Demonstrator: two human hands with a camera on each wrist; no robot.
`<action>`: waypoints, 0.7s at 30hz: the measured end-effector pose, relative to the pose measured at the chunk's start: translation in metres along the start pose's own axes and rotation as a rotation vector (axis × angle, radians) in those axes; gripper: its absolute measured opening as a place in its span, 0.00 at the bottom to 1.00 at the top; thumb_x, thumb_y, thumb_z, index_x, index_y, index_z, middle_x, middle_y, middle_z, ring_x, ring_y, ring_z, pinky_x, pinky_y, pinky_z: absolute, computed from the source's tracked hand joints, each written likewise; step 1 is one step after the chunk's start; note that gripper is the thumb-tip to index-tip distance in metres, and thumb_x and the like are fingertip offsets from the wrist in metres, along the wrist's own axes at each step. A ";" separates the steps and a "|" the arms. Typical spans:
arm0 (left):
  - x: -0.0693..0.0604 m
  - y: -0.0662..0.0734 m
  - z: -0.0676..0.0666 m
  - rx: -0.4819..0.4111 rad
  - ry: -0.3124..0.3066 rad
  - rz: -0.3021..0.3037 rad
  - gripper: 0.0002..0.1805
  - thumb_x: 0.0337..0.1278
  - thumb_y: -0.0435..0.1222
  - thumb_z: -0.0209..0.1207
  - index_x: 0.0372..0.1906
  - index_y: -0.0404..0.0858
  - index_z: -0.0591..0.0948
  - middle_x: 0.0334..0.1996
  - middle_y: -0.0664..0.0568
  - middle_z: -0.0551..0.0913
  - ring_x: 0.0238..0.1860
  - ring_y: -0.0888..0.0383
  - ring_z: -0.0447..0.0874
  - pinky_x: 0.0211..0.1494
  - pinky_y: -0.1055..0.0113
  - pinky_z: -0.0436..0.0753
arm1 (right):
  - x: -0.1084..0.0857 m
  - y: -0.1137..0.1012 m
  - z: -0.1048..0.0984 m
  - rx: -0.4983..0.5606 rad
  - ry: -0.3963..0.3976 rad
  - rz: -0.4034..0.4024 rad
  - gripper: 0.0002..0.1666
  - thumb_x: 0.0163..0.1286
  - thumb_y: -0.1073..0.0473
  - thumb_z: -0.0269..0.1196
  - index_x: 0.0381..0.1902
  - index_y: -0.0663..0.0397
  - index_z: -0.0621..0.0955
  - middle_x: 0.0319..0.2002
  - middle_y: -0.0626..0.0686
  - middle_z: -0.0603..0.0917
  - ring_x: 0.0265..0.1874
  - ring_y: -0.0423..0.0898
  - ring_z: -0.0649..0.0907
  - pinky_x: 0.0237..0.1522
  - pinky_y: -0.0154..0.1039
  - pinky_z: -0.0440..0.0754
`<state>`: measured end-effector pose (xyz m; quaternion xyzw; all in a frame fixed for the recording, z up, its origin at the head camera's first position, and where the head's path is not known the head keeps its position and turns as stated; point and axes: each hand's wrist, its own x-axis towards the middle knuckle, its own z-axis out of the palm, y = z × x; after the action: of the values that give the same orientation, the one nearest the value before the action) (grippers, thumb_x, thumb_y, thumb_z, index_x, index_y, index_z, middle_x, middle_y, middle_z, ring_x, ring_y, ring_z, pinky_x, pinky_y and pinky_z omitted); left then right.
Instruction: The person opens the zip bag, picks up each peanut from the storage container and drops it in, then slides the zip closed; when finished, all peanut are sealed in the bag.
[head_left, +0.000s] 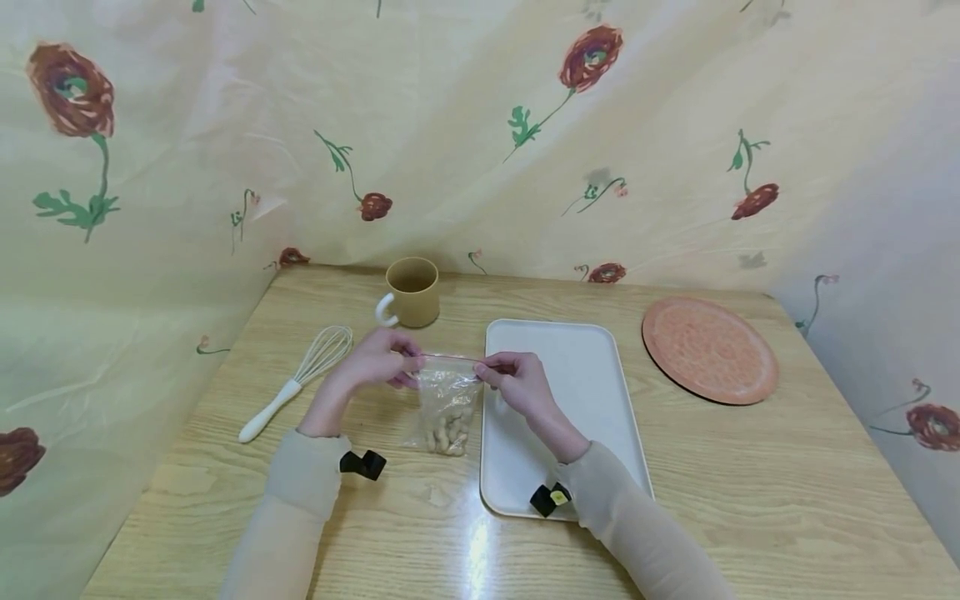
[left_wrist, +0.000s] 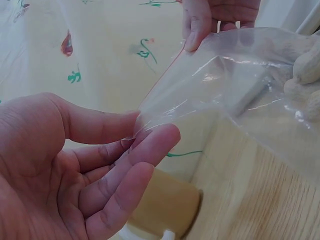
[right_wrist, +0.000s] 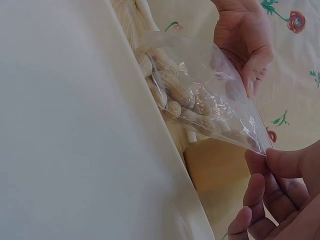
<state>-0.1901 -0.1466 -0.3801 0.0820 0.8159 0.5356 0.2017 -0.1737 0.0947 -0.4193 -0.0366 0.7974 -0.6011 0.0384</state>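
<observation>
A clear zip bag (head_left: 448, 392) with a red line along its top edge hangs between the two hands. Several peanuts in their shells (right_wrist: 172, 89) lie in its lower part. My left hand (head_left: 382, 358) pinches one top corner between thumb and fingers; in the left wrist view the left thumb (left_wrist: 102, 125) presses on the plastic. At the opposite top corner my right hand (head_left: 519, 383) pinches the bag in the same way, above the white tray's left edge. Whether the zip is sealed cannot be told.
A white rectangular tray (head_left: 577, 417) lies under the right forearm. Behind the left hand stands a tan mug (head_left: 417, 302) with a white handle. A white whisk (head_left: 288, 390) lies at the left, and a round pinkish mat (head_left: 711, 350) at the right, on the wooden table (head_left: 405, 533).
</observation>
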 end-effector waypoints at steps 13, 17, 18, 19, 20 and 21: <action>0.001 -0.004 -0.004 0.052 -0.004 -0.020 0.08 0.66 0.30 0.60 0.42 0.27 0.81 0.35 0.41 0.82 0.32 0.50 0.89 0.41 0.54 0.85 | -0.001 0.005 -0.002 -0.032 0.011 0.010 0.06 0.66 0.66 0.67 0.37 0.66 0.87 0.29 0.55 0.88 0.30 0.55 0.84 0.26 0.32 0.74; 0.005 -0.005 -0.001 0.071 0.012 -0.020 0.07 0.66 0.30 0.60 0.41 0.27 0.81 0.33 0.43 0.81 0.29 0.52 0.88 0.39 0.55 0.86 | 0.001 0.009 -0.004 -0.044 -0.010 0.017 0.08 0.67 0.65 0.67 0.40 0.67 0.87 0.31 0.56 0.89 0.29 0.51 0.84 0.28 0.33 0.76; 0.006 -0.005 0.000 0.078 0.018 -0.021 0.07 0.66 0.30 0.60 0.41 0.27 0.81 0.33 0.43 0.81 0.28 0.52 0.87 0.38 0.56 0.86 | 0.001 0.009 -0.006 -0.048 -0.019 0.018 0.09 0.68 0.65 0.66 0.41 0.67 0.86 0.31 0.56 0.89 0.29 0.50 0.84 0.28 0.34 0.77; 0.007 -0.005 0.001 0.089 0.024 -0.017 0.07 0.65 0.29 0.60 0.41 0.27 0.80 0.32 0.43 0.81 0.27 0.53 0.87 0.37 0.57 0.86 | 0.002 0.010 -0.007 -0.050 -0.028 0.019 0.09 0.68 0.65 0.66 0.42 0.67 0.86 0.32 0.56 0.89 0.29 0.50 0.84 0.28 0.34 0.77; 0.008 -0.006 0.002 0.102 0.034 -0.013 0.07 0.65 0.29 0.60 0.40 0.27 0.80 0.32 0.42 0.81 0.27 0.52 0.87 0.36 0.57 0.86 | 0.002 0.010 -0.008 -0.049 -0.037 0.021 0.10 0.69 0.65 0.65 0.43 0.67 0.86 0.33 0.56 0.89 0.30 0.50 0.84 0.29 0.34 0.77; 0.009 -0.006 0.003 0.113 0.044 -0.010 0.06 0.65 0.29 0.60 0.40 0.27 0.80 0.32 0.42 0.81 0.26 0.52 0.87 0.35 0.58 0.86 | 0.002 0.010 -0.009 -0.048 -0.045 0.020 0.11 0.70 0.65 0.64 0.45 0.68 0.85 0.34 0.57 0.88 0.30 0.50 0.84 0.29 0.35 0.78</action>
<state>-0.1968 -0.1432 -0.3892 0.0775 0.8495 0.4894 0.1815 -0.1772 0.1059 -0.4267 -0.0429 0.8109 -0.5803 0.0613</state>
